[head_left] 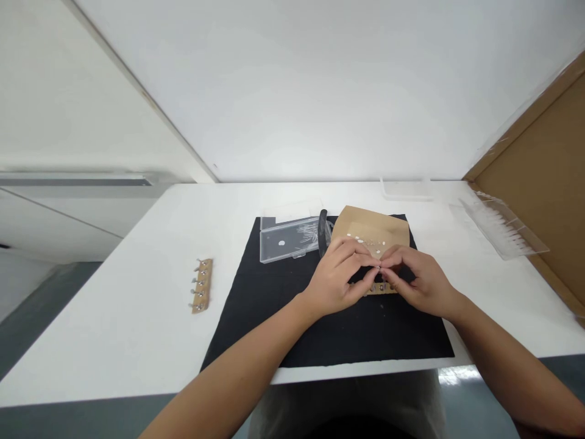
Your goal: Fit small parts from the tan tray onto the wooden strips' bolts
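Over the black cloth (292, 329), my left hand (340, 271) and my right hand (418, 280) meet with thumbs and forefingers pinched together. A tiny shiny piece sits between their fingertips, too small to name. Just below them lies a brown strip (375, 289) with small metal pieces on it, partly covered by my fingers. Behind the hands, a sheet of brown paper (388, 228) carries several small white bits (358, 239). Near my left hand, a black curved handle (322, 228) rests against a clear plastic box (274, 244) holding thin clear pieces.
On the white table (150, 305) to the left lies another brown strip (202, 286) with several metal pieces. A clear tray (498, 228) with rows of pale pieces lies at the right, by a cardboard panel (543, 152). A clear lid-like tray (406, 189) stands against the back wall.
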Available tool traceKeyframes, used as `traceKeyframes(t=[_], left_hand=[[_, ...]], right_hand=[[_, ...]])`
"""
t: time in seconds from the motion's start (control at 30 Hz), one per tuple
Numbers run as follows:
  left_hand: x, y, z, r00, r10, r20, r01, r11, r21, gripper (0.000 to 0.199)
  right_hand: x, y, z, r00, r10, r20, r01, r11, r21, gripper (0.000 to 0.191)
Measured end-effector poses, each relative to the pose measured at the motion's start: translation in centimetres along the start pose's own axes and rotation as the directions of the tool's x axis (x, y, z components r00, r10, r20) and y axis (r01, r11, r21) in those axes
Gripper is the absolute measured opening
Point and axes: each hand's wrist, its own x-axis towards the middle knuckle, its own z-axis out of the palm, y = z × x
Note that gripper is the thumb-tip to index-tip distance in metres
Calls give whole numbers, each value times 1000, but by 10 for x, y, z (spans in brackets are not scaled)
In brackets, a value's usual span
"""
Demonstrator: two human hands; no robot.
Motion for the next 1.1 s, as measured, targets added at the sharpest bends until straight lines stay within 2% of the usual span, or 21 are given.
traceKeyframes(t=[0.47,0.57,0.67,0.77,0.9,1.0,1.1], left_hand=[[1,-3,-6,986,-87,139,104,988,-117,5],[1,-1,-6,982,-116,148,135,983,-125,5],[2,2,-5,975,-171,140,190,972,-140,6],[1,5,-4,967,-218,132,237,960,-150,9],[0,6,-2,965,-234,123,249,960,-128,7],[0,6,-1,975,-206,78,214,972,-100,3],[1,6,-1,992,-126,13,126,991,-33,5]], right_hand=[[-1,3,2,998,58,17,-58,997,41,5],[-2,3,2,993,114,41,-116,992,56,7],[-2,2,3,991,119,59,-124,989,79,11],[0,2,4,996,66,57,-69,996,49,8],[4,4,5,995,-68,73,74,994,-76,8],[4,8,6,988,-153,25,155,972,-178,9],[2,11,7,972,-231,-36,212,937,-279,9]])
